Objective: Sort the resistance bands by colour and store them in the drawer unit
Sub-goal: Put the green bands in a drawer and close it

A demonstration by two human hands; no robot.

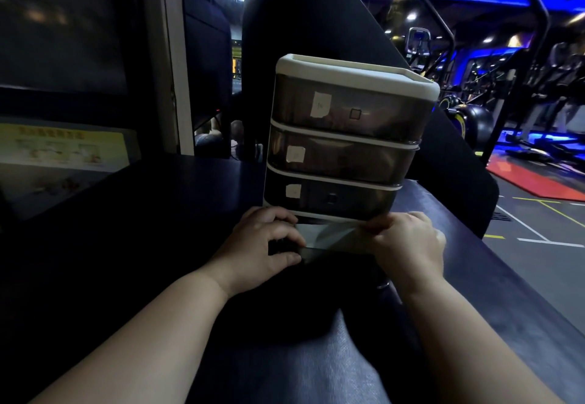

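A white-framed drawer unit (354,77) with smoky drawers stands in front of me on a dark bench. Three upper drawers are closed, each with a small paper label (320,105). The bottom drawer (335,251) is pulled out toward me. My left hand (266,245) grips its left front corner, fingers curled over the edge. My right hand (408,242) holds the right side and pinches a pale, thin band (329,232) lying across the open drawer. The band's colour is hard to tell in the dim light.
The dark padded bench (474,277) runs to the right edge, with gym floor and a red mat (538,182) beyond. A black upright pad (300,23) rises behind the unit. A yellow poster (63,147) is at the left. My leg (316,365) is below.
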